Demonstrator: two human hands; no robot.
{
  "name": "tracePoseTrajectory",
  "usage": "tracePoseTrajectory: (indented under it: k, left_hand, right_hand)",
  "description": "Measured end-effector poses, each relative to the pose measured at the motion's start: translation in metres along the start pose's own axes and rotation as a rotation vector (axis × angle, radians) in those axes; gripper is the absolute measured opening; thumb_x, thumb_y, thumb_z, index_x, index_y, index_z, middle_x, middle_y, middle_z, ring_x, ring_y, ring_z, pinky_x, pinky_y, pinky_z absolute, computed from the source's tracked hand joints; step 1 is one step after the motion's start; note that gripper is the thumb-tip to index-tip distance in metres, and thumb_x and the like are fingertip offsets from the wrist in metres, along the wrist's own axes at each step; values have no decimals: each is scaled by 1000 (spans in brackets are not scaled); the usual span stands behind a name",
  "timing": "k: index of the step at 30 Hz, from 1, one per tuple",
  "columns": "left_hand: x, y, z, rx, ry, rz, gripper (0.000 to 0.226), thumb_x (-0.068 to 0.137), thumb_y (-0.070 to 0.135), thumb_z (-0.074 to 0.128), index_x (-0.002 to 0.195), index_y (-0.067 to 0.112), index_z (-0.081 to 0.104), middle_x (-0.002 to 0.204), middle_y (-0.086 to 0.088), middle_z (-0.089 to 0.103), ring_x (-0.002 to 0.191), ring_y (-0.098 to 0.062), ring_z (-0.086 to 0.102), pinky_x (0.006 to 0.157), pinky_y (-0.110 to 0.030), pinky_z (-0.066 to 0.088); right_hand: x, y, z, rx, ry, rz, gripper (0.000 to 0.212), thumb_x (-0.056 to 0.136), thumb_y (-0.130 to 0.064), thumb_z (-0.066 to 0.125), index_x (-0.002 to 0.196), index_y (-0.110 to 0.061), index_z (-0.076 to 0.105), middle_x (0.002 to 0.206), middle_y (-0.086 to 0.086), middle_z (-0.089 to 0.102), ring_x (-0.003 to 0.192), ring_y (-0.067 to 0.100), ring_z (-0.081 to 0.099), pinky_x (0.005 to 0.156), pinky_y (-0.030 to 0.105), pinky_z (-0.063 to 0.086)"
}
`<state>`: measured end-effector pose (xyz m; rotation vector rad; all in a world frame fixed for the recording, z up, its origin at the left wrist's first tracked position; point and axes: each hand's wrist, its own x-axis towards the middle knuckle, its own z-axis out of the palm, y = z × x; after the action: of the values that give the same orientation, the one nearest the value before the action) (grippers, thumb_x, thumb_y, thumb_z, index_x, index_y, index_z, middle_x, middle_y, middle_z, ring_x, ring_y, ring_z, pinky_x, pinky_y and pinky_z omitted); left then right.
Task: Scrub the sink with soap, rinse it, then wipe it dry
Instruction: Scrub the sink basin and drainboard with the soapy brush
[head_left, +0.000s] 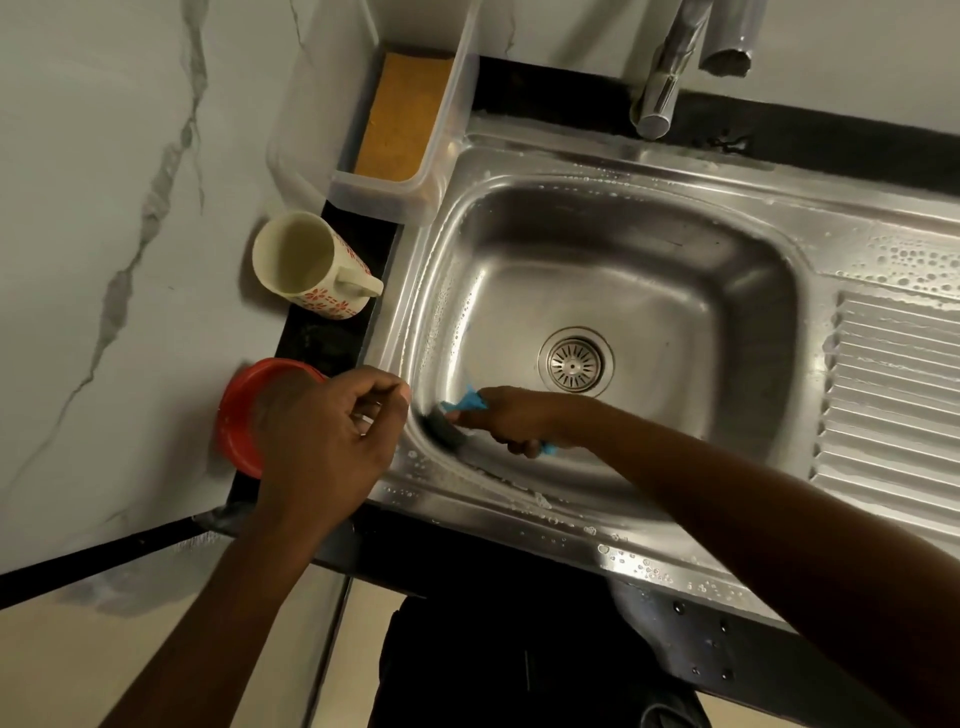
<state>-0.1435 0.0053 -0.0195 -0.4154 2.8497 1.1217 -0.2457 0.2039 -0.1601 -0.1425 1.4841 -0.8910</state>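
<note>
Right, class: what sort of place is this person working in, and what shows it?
Probably a home kitchen: a stainless steel sink with a ribbed drainboard, a tap over it, and a patterned mug on the dark counter beside it.

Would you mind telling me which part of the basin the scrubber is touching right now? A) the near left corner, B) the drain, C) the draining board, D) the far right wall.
A: the right hand presses the dark scrubber into the near left corner of the basin, short of the drain.
</note>
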Motion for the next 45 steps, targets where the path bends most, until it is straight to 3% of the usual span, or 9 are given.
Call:
tracePoseTrajectory:
  k: [6, 12, 16, 19, 23, 28, 33, 39, 45]
  left_hand:
    - [-5, -3, 3, 9, 2, -5, 15, 99, 33, 69, 104, 22, 79, 84, 13, 76, 81, -8, 72, 73, -25, 60]
    - [-10, 7, 5, -13, 12, -7, 10, 98, 26, 71, 100, 19, 79, 80, 11, 75, 79, -10, 72, 70, -12, 53]
    - [-13, 15, 6, -32, 27, 10, 8, 98, 20, 73, 99, 16, 80, 81, 11, 75, 82, -7, 71, 70, -5, 50]
    - [-15, 16, 10, -50, 17, -6, 8, 98, 21, 72, 99, 16, 79, 82, 12, 74, 83, -6, 71, 71, -5, 50]
    - [-15, 15, 14, -33, 4, -17, 9, 98, 22, 72, 97, 17, 80, 82, 13, 75, 84, -6, 71, 71, -6, 50]
    - [-14, 17, 13, -33, 2, -15, 9, 99, 20, 72, 97, 15, 79, 82, 11, 75, 84, -7, 71, 71, -5, 49]
    - [-15, 17, 15, -15, 1, -8, 7, 98, 21, 73, 96, 19, 79, 81, 14, 74, 82, -8, 71, 69, -8, 52]
    - [-14, 23, 27, -61, -25, -13, 8, 98, 21, 72, 94, 20, 79, 83, 15, 75, 82, -6, 71, 70, -8, 52]
    - [-17, 23, 33, -82, -36, -27, 8, 99, 23, 71, 96, 20, 78, 84, 14, 75, 82, -7, 72, 71, -8, 52]
  right_hand:
    - [9, -12, 0, 59, 90, -88, 54, 102, -58, 52, 124, -8, 54, 86, 4, 49, 55, 9, 34, 47, 25, 28]
    - [30, 20, 5, -38, 76, 51, 50, 100, -60, 56, 113, -12, 52, 75, 2, 47, 48, 9, 33, 41, 22, 28]
    - [-9, 8, -22, -125, -137, 44, 43, 99, -60, 58, 104, -17, 53, 68, -4, 43, 49, 9, 29, 41, 21, 25]
    - [-28, -10, -33, -194, -212, 25, 40, 99, -57, 61, 105, -18, 56, 67, -6, 43, 52, 10, 28, 42, 21, 23]
    - [14, -11, -14, -204, -53, -52, 49, 96, -62, 61, 102, -14, 61, 72, -1, 51, 51, 10, 38, 43, 22, 31]
    - [23, 48, -26, -324, -14, 125, 61, 96, -65, 59, 103, -4, 64, 67, 5, 49, 48, 14, 41, 42, 22, 34]
    - [-24, 85, -77, -370, -260, 414, 49, 94, -61, 65, 110, -15, 60, 62, -5, 33, 48, 9, 24, 41, 19, 21]
    - [11, 5, -25, -108, -224, 62, 37, 101, -52, 60, 101, -14, 56, 65, -6, 42, 49, 9, 29, 41, 21, 25]
    - [7, 60, -34, -281, -85, 226, 45, 103, -52, 56, 87, -10, 62, 59, 1, 46, 38, 10, 39, 38, 19, 32]
